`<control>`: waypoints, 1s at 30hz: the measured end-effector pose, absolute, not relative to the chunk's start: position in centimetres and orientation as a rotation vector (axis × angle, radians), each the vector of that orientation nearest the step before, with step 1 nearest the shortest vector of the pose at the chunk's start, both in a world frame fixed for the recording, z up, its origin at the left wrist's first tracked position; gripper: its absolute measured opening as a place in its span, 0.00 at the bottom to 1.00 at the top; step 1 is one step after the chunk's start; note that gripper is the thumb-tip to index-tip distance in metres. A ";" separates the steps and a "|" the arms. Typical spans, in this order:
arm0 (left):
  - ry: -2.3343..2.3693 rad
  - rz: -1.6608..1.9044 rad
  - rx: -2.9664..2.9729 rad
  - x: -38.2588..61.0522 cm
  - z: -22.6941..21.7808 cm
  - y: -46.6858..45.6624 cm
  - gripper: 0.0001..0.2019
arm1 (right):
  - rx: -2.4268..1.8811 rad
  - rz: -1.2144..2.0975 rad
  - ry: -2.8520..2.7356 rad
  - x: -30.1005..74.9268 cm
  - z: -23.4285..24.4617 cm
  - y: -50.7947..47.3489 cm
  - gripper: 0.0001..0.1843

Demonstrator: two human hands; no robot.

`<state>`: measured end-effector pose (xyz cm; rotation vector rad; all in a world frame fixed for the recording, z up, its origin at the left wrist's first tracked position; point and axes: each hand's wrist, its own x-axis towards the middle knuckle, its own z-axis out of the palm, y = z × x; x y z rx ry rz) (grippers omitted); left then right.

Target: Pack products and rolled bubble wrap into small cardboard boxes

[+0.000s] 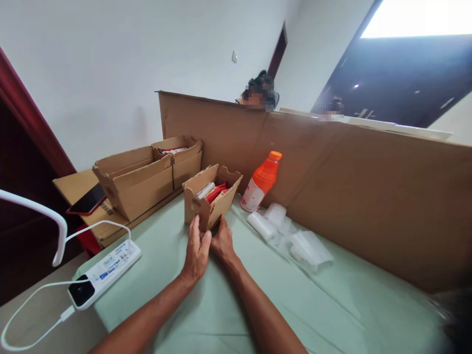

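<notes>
A small open cardboard box (195, 206) stands on the pale green cloth in front of me, with red, white and yellowish packets (216, 192) inside it. My left hand (196, 250) rests against the box's near side with its fingers stretched out. Beside it, my right hand (223, 238) reaches to the box's near right corner, its fingers extended along the lower edge and partly hidden. Neither hand wraps round the box. To its right an orange-capped bottle (266, 172) with a white label leans against the cardboard wall.
Clear plastic bags (309, 248) lie below the bottle. At left, two cardboard bins (143, 184) stand by a phone (87, 199). A white power bank (110, 268) with cables lies at the cloth's edge. Behind the tall cardboard partition (368, 196), people's heads show.
</notes>
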<state>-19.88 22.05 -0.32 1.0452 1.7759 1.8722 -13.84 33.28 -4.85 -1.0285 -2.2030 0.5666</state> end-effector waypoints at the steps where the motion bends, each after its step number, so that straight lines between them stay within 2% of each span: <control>1: 1.793 1.875 1.059 -21.0 -0.5 23.1 0.31 | -1.070 0.573 -2.199 -15.2 -4.5 33.8 0.49; 7: 1.839 1.814 1.090 -25.0 -2.6 26.2 0.33 | -1.220 0.573 -2.202 -22.0 -3.7 37.2 0.44; 16: 1.878 1.759 1.046 -24.8 -4.9 25.9 0.29 | -1.206 0.550 -2.269 -25.9 -3.8 40.3 0.34; 21: 1.891 1.800 1.016 -25.1 -5.2 26.1 0.29 | -1.033 0.511 -2.445 -22.8 -3.8 38.0 0.31; 26: 1.931 1.784 0.974 -25.6 -5.4 26.1 0.28 | -0.903 0.436 -2.608 -15.2 -3.7 31.3 0.23; 30: 1.932 1.647 0.985 -25.3 -4.7 24.3 0.33 | -0.867 0.226 -2.688 -8.0 -3.9 23.3 0.26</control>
